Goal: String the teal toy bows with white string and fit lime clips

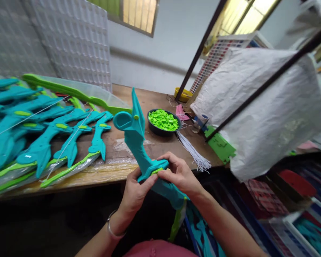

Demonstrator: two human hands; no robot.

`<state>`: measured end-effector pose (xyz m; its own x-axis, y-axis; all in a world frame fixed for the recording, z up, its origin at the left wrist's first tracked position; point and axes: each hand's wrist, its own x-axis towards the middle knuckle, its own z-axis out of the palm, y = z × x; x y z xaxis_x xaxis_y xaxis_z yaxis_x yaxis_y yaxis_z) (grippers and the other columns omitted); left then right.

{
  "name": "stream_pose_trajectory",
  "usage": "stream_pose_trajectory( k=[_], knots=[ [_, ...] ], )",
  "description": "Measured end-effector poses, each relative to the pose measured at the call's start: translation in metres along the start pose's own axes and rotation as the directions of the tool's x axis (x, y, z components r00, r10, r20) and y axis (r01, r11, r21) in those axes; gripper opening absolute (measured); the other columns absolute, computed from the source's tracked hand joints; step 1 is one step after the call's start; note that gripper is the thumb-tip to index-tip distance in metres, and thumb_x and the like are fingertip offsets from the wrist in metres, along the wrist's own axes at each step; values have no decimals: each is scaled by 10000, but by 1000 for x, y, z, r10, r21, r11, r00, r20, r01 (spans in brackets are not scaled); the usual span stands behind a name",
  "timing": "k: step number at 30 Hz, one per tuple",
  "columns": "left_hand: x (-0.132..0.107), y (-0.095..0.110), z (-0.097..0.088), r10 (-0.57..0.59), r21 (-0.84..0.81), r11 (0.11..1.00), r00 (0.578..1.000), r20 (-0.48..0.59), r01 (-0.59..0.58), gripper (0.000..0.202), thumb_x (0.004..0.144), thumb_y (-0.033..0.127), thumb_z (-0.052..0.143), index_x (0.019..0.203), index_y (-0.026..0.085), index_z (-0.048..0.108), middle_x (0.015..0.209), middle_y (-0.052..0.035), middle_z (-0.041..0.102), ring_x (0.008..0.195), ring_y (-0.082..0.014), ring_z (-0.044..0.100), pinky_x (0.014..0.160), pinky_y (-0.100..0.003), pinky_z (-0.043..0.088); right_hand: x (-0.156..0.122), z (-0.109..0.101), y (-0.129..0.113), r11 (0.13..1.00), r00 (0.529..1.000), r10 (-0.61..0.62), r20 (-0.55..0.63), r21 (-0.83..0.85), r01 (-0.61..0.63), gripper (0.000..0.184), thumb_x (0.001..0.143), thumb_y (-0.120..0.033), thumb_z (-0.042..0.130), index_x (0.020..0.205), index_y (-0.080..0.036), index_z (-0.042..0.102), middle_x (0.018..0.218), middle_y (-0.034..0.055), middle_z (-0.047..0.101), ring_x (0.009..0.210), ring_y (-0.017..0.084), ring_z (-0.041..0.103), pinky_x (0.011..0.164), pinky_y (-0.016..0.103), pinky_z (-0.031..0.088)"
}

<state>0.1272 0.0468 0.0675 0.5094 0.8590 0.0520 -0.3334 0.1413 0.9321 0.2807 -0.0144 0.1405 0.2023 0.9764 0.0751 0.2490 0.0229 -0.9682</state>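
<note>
A teal plastic toy bow (136, 137) stands upright between my hands at the table's near edge. My left hand (137, 192) grips its middle from below, thumb against the grip. My right hand (177, 172) is closed on the same grip from the right, fingertips pinching a small lime green piece (157, 171) set into it. The bow's lower limb runs down past my right wrist. A black bowl (154, 130) of small lime green parts (163, 120) sits just behind the bow.
Several finished teal and green bows (42, 139) lie in a row on the left of the wooden table (107, 171). A bundle of white strings (194, 151) lies right of the bowl. A large white sack (262, 107) hangs at right. Bins stand below.
</note>
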Motion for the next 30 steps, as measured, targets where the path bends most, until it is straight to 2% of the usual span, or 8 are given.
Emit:
stream_pose_trajectory(
  k=[5, 10, 15, 17, 19, 23, 27, 30],
  knots=[
    [6, -3, -1, 15, 68, 998, 1000, -26, -13, 320, 770, 407, 853, 972, 161, 819, 888, -56, 800, 805, -247, 715, 767, -301, 555, 3, 1, 0, 998, 996, -53, -65, -29, 51, 240, 780, -319, 790, 983, -212, 720, 758, -29, 605, 684, 128, 554, 597, 226, 458],
    [17, -10, 5, -71, -176, 981, 997, 41, 77, 388, 726, 388, 894, 1005, 144, 779, 935, -83, 803, 849, -258, 748, 819, -324, 586, 5, -4, 3, 965, 975, -187, -117, -207, 160, 214, 793, -265, 777, 999, -220, 740, 898, -3, 646, 852, 157, 605, 791, 278, 504],
    [32, 4, -2, -213, -421, 887, 977, -6, 190, 553, 558, 367, 993, 1027, 198, 755, 893, -52, 811, 749, -247, 767, 696, -323, 634, -2, -21, 21, 984, 988, -155, -1, -87, 154, 640, 799, -336, 811, 1401, -272, 604, 1166, 37, 714, 959, 161, 655, 834, 287, 544],
    [37, 15, -16, -211, -456, 873, 977, -27, 176, 572, 518, 422, 1004, 994, 205, 772, 861, -42, 808, 698, -238, 757, 645, -320, 644, -6, -34, 36, 987, 986, -112, 123, -105, 125, 513, 834, -368, 782, 1323, -254, 677, 1146, 40, 753, 940, 165, 691, 809, 282, 560],
    [41, 27, -30, -135, -483, 870, 990, -48, 95, 594, 521, 495, 991, 1008, 227, 782, 897, -25, 806, 692, -213, 745, 637, -306, 653, -6, -53, 56, 964, 990, -11, 142, -260, 48, 263, 880, -376, 733, 1092, -231, 788, 993, 16, 795, 868, 164, 723, 762, 261, 565],
    [44, 48, -39, -1, -494, 869, 999, -37, -17, 669, 537, 644, 930, 1076, 282, 770, 1076, 10, 785, 735, -166, 712, 758, -329, 674, 5, -105, 103, 809, 965, 110, -239, -543, -227, 124, 910, -238, 688, 907, -191, 802, 923, 26, 799, 905, 185, 738, 847, 287, 561],
    [39, 52, -23, -79, -445, 895, 993, -84, 34, 657, 570, 636, 911, 1074, 245, 754, 947, 9, 745, 845, -192, 699, 834, -337, 664, 21, -157, 141, 610, 805, 134, -578, -592, -527, 213, 976, -307, 661, 1114, -154, 712, 1177, 87, 721, 1094, 230, 683, 972, 435, 557],
    [29, 49, -11, -45, -475, 880, 996, -74, 5, 745, 534, 550, 974, 1141, 198, 724, 971, -13, 668, 852, -175, 651, 829, -324, 650, 30, -176, 161, 471, 701, 168, -693, -568, -674, 339, 990, -371, 651, 1260, -168, 631, 1296, 99, 645, 1132, 241, 656, 967, 474, 568]
  ],
)
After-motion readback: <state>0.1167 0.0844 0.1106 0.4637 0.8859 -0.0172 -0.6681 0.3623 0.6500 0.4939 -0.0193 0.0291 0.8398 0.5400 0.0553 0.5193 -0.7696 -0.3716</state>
